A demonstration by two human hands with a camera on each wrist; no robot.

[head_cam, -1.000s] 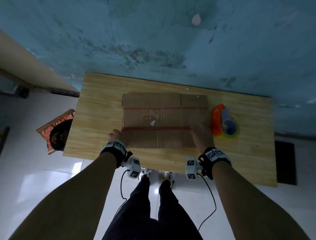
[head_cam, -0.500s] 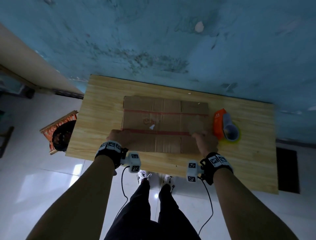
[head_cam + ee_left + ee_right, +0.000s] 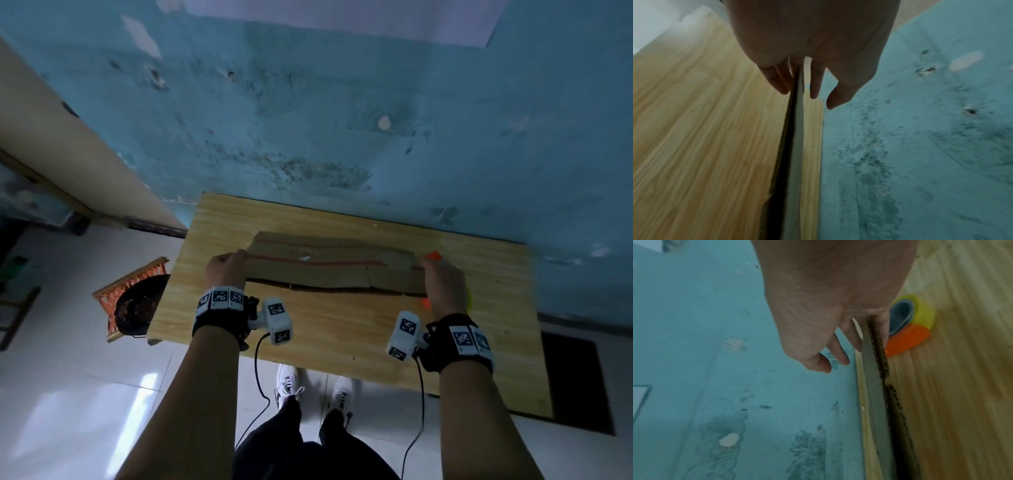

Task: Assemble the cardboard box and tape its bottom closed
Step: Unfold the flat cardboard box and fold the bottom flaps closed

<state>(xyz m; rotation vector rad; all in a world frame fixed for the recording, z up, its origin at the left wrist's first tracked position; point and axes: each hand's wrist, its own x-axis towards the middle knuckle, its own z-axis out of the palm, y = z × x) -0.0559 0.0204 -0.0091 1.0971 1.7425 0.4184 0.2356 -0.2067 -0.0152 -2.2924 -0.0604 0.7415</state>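
Observation:
A flattened brown cardboard box [image 3: 329, 270] with red stripes is tilted up from the wooden table [image 3: 329, 329], its near edge raised. My left hand [image 3: 226, 270] grips its left end and my right hand [image 3: 442, 284] grips its right end. In the left wrist view the box edge [image 3: 795, 146] runs between my fingers [image 3: 777, 81]. In the right wrist view the corrugated box edge [image 3: 877, 356] sits between my thumb and fingers. The orange and yellow tape dispenser [image 3: 910, 327] lies on the table just right of the box, mostly hidden behind my right hand in the head view.
A blue wall [image 3: 342, 120] rises directly behind the table. On the white tiled floor at left stands an orange woven basket [image 3: 133, 301] with something dark inside. A dark mat [image 3: 579, 380] lies on the floor at right. My shoes [image 3: 315, 390] are under the table's near edge.
Both hands moved from the box's near edge to its two ends and lifted the near side, so the flat box now tilts up. The head view also rose.

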